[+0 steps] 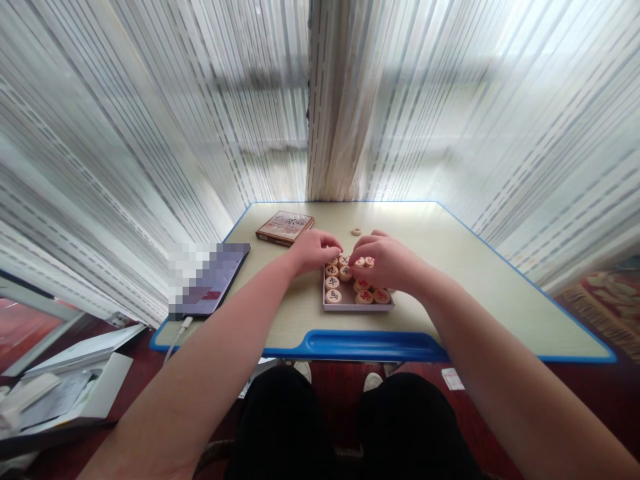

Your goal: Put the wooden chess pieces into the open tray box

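piece tray [384,307] lying flat, long axis front-to-back

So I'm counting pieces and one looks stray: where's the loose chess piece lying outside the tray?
In the head view, the loose chess piece lies on the table just beyond the right hand, right of the box lid.

A shallow grey tray [358,307] is set flat on the desk, near its front edge. Round wooden chess discs [334,296] marked with black or red characters are laid face up in rows inside it, side by side; those at the far end are partly hidden. One more disc [356,231] is seen lying alone on the desk beyond the tray.
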{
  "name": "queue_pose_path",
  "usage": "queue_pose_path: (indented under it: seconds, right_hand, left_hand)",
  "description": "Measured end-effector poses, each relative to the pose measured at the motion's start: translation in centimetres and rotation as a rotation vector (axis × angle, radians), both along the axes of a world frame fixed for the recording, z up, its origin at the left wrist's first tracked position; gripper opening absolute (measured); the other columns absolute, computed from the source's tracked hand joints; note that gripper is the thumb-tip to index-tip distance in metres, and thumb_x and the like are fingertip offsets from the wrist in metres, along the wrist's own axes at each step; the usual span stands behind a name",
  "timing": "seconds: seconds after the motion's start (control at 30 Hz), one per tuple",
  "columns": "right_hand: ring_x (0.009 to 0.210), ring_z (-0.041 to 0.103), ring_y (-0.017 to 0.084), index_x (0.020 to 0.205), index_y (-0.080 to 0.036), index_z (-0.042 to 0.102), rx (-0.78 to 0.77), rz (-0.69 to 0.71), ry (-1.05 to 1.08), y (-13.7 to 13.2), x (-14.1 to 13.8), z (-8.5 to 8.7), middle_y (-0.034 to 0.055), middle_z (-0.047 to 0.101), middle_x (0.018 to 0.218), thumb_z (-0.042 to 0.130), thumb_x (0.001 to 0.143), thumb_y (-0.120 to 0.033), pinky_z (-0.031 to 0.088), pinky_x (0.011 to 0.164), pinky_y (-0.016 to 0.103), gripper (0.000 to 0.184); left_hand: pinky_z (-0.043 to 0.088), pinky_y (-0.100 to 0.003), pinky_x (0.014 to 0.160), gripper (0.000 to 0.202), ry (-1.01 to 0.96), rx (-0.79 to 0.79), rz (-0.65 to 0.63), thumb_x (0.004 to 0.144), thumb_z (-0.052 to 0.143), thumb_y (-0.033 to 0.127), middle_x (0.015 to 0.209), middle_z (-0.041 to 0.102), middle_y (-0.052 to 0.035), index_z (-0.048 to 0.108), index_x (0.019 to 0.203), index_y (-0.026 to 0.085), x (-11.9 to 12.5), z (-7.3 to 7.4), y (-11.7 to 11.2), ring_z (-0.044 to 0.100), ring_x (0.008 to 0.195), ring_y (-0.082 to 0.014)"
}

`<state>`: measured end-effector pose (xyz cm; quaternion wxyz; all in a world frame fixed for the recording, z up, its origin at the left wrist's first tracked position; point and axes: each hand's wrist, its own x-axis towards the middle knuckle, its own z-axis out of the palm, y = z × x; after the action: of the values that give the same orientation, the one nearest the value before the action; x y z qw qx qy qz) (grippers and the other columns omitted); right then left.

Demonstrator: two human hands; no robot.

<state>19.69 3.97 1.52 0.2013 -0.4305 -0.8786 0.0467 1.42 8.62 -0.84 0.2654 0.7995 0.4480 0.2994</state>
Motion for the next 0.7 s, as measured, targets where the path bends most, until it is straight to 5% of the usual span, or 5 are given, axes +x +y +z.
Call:
queue_pose_path:
  seconds: [0.13,0.23,0.37,0.53,0.7]
  right_hand:
    - [0.087,0.054,0.022,0.075,-0.021,0.073,-0.004,-0.105,-0.011,0.2,0.6,0.6,0.0057,0.069,0.086,0.062,0.076,-0.030,0.044,0.079,0.035,0.014]
    - [0.088,0.057,0.022,0.081,-0.020,0.072,-0.010,-0.327,-0.047,0.7,1.7,0.9,0.0069,0.069,0.093,0.054,0.080,-0.033,0.045,0.075,0.034,0.022]
    - [0.079,0.061,0.022,0.087,-0.022,0.071,-0.256,-0.644,-0.224,1.3,3.3,1.0,0.0073,0.070,0.092,0.053,0.077,-0.032,0.044,0.064,0.032,0.023]
    - [0.086,0.062,0.021,0.093,-0.023,0.070,-0.416,-0.600,-0.262,1.0,3.8,1.1,0.0049,0.070,0.099,0.057,0.075,-0.037,0.045,0.068,0.030,0.027]
    - [0.095,0.061,0.024,0.107,-0.021,0.065,-0.309,-0.722,-0.291,1.4,4.2,0.4,0.0093,0.067,0.110,0.055,0.076,-0.034,0.046,0.072,0.031,0.035]
  left_hand:
    - [0.044,-0.025,0.064,0.022,-0.011,0.008,0.015,0.067,0.057,0.025,0.074,0.068,-0.0031,0.074,0.076,0.015,-0.2,0.0,-0.1,0.057,0.072,-0.0153]
    - [0.044,-0.025,0.062,0.022,0.007,0.039,-0.005,0.068,0.057,0.025,0.075,0.067,-0.0036,0.075,0.077,0.015,-0.2,0.2,-0.2,0.056,0.069,-0.0145]
    - [0.047,-0.027,0.072,0.019,0.056,0.122,-0.064,0.068,0.057,0.022,0.082,0.067,-0.0041,0.075,0.072,0.017,-0.2,0.1,-0.2,0.058,0.076,-0.0155]
    - [0.045,-0.033,0.087,0.016,0.136,0.214,-0.094,0.069,0.061,0.025,0.086,0.068,-0.0044,0.075,0.071,0.020,0.1,-0.1,-0.2,0.058,0.089,-0.0201]
    - [0.045,-0.032,0.086,0.017,0.115,0.225,-0.063,0.071,0.060,0.029,0.086,0.068,-0.0046,0.074,0.072,0.019,0.3,0.0,-0.3,0.059,0.087,-0.0189]
